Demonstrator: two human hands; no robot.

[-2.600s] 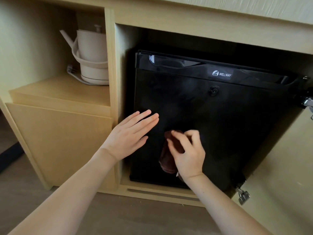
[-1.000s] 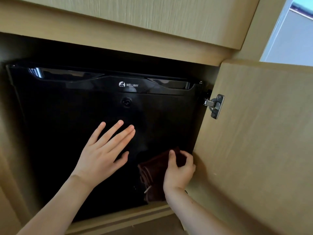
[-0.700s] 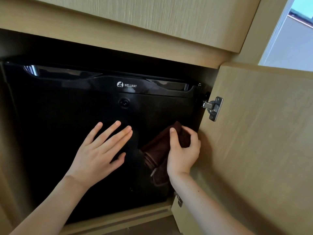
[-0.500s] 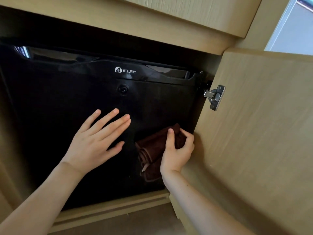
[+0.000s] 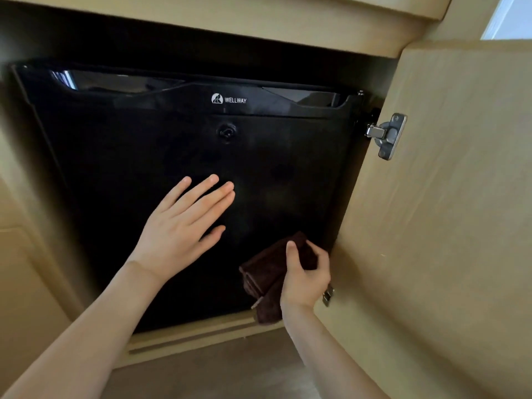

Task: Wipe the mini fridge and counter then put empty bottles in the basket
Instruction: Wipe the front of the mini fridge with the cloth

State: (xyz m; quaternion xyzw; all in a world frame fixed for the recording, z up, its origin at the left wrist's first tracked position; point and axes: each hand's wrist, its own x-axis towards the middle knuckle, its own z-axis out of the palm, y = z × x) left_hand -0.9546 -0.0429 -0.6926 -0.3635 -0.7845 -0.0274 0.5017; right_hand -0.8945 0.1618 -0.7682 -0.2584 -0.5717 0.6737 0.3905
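two bare forearms reach up from the bottom edge toward a wooden cabinet. the right hand is closed around a folded dark brown cloth, thumb laid over its upper fold and fingers curled behind, pressing it to the lower right part of the mini fridge door. the bottom end of the cloth hangs down past the door's lower edge, over the pale wooden sill of the cabinet, and a small light tag shows at its lower left side. just right of that hand a small metal hinge piece peeks out at the edge of the open cabinet door.

the left hand lies flat and empty against the middle of the black fridge door, fingers stretched out and close together, thumb set apart. it is left of the cloth and not touching it.

higher on the glossy door sits a round keyhole, and above it a white logo reading wellway on the recessed top band. at the upper right a silver hinge joins the cabinet door to the frame. a strip of bright window shows in the far top right corner.
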